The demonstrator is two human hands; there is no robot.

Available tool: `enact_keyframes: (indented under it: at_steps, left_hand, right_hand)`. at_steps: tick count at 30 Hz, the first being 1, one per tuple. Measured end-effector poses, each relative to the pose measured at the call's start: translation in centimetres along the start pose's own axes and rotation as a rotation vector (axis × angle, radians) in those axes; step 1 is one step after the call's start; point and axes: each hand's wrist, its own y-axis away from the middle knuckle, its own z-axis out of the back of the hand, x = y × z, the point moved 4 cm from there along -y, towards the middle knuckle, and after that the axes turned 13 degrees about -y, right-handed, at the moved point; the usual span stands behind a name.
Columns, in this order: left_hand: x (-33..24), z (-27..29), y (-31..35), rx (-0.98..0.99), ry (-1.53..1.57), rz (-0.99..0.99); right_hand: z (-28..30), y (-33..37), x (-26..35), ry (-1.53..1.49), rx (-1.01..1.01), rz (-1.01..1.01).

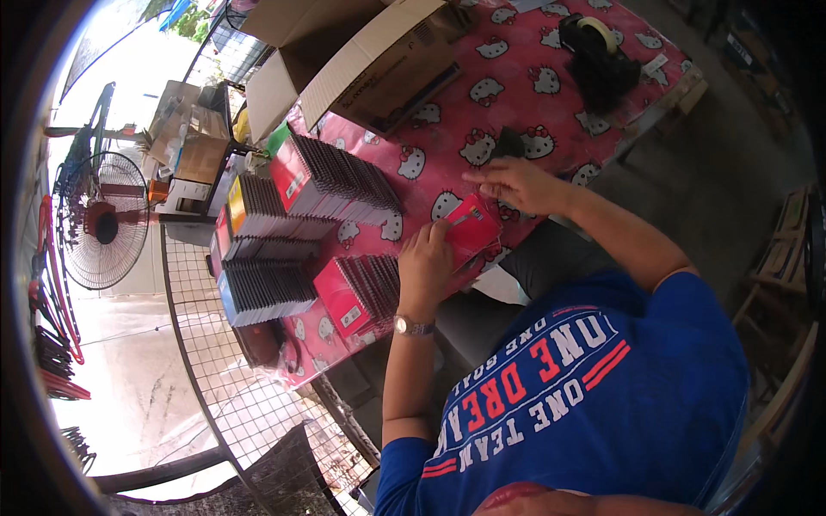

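A red-covered notebook [475, 230] lies near the table's front edge, directly before me. My left hand [426, 262] grips its left end, fingers bent over the cover. Just beyond its right end, my right hand [519, 186] is above the table with its fingers stretched out and nothing visible in them. A small dark piece [511, 143] sits past the right fingers; its kind is unclear. Beside my left wrist stands a row of red notebooks [357, 292]. Farther left are more rows with red covers [331, 176], yellow covers [271, 211] and blue covers [267, 288].
An opened cardboard box [387, 73] occupies the far side of the pink patterned table [490, 90]. At the far right sits a black tape dispenser [600, 56]. A standing fan [105, 225] and stacked cartons [194, 142] are to the left, beside wire mesh [232, 361].
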Motion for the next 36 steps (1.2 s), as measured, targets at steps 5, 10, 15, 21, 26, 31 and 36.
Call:
enact_keyframes:
  at_steps: [5, 10, 15, 21, 26, 31, 36]
  left_hand:
    - [-0.4, -1.4, -0.5, -0.156, -0.167, 0.012]
    - [-0.6, -1.4, -0.7, -0.218, -0.177, 0.001]
    - [-0.6, -1.5, -0.9, -0.159, -0.145, 0.048]
    - [-0.5, -1.5, -1.0, -0.195, -0.115, 0.042]
    - [-1.5, -1.6, -1.5, -0.26, -0.121, -0.006]
    - [-3.1, -1.6, -1.6, -0.276, -0.126, -0.048]
    - [-2.8, -1.8, -1.3, -0.199, -0.14, -0.044]
  right_hand:
    - [-1.6, 0.1, 1.3, 0.002, 0.078, 0.058]
    - [-1.8, -0.2, 2.1, -0.08, -0.061, 0.112]
    - [-1.7, 0.0, 2.7, -0.08, -0.098, 0.165]
    - [-1.9, 0.3, 3.0, -0.051, -0.129, 0.219]
    - [-2.2, 0.4, 1.7, -0.334, 0.072, 0.034]
    - [-1.0, 0.3, 4.9, -0.071, -0.005, -0.083]
    - [-1.7, -0.4, 4.2, -0.054, 0.216, -0.119]
